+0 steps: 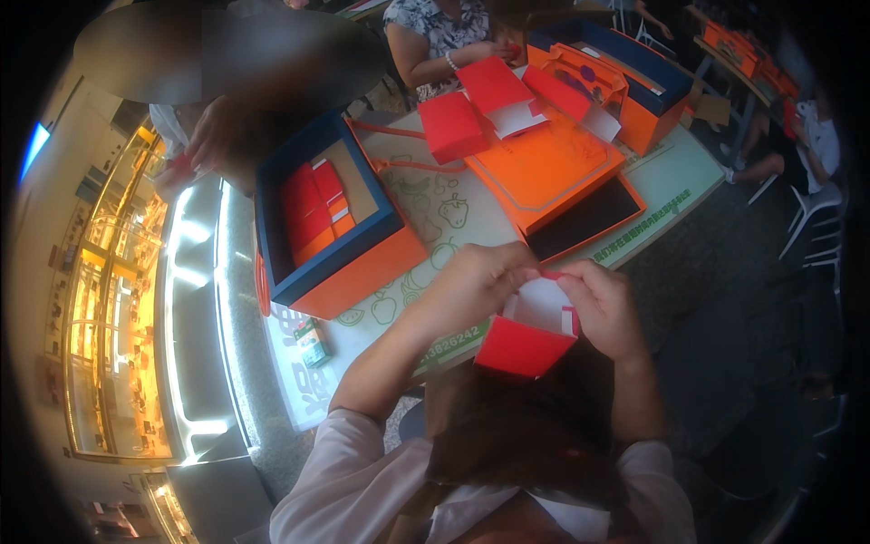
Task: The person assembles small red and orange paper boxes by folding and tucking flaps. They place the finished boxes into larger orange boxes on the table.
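Note:
Between my two hands is a small red carton (524,346) with a white inside, its open end facing up. My left hand (494,279) is closed, its fingers pinching the carton's far rim. On the other side my right hand (605,304) grips the right edge with the thumb near the rim. The carton is tilted above the near table edge, in front of my dark apron. Just beyond my hands lies an orange gift box (544,177), with a dark open tray (589,222) showing beneath it. Red cartons (453,127) rest on top of it.
A dark-blue-lined orange box (353,272) holding red packets (315,204) stands at the left. Another orange box (652,118) sits at the far right. A small green pack (313,344) lies near the left edge. Other people work across the table (435,195); lit display shelves (118,299) line the left.

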`<state>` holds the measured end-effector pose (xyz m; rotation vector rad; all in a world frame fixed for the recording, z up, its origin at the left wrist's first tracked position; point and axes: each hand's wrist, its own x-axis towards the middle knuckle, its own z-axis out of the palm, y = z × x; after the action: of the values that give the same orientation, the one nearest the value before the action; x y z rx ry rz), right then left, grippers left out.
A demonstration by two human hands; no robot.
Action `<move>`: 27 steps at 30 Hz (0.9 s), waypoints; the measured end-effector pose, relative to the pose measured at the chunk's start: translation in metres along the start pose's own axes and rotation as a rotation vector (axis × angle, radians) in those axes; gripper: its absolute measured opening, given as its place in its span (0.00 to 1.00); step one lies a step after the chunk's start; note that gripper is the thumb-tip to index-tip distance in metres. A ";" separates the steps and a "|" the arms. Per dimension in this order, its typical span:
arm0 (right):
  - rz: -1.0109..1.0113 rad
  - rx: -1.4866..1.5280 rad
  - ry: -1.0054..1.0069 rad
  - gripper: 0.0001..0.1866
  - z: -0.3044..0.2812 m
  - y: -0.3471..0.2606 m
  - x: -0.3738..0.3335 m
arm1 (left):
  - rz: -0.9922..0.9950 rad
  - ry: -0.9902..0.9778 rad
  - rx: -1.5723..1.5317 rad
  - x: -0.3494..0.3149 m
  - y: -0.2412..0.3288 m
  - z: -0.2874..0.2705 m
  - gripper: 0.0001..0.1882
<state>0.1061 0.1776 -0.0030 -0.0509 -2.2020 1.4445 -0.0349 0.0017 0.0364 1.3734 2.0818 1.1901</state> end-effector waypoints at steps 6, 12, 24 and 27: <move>0.066 -0.012 0.160 0.06 -0.004 0.011 -0.002 | -0.144 0.092 -0.142 0.006 0.003 0.000 0.20; -0.044 -0.129 0.475 0.07 -0.006 0.016 0.008 | 0.180 0.326 -0.049 0.003 -0.015 0.014 0.46; -0.108 -0.088 0.450 0.10 0.006 0.023 0.008 | 0.285 0.374 0.288 0.013 -0.023 0.053 0.72; -0.137 -0.005 0.444 0.12 0.011 0.017 0.009 | 0.296 0.367 0.278 0.014 -0.024 0.050 0.70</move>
<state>0.0896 0.1784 -0.0178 -0.1987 -1.8100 1.2155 -0.0198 0.0322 -0.0099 1.7490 2.4311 1.3984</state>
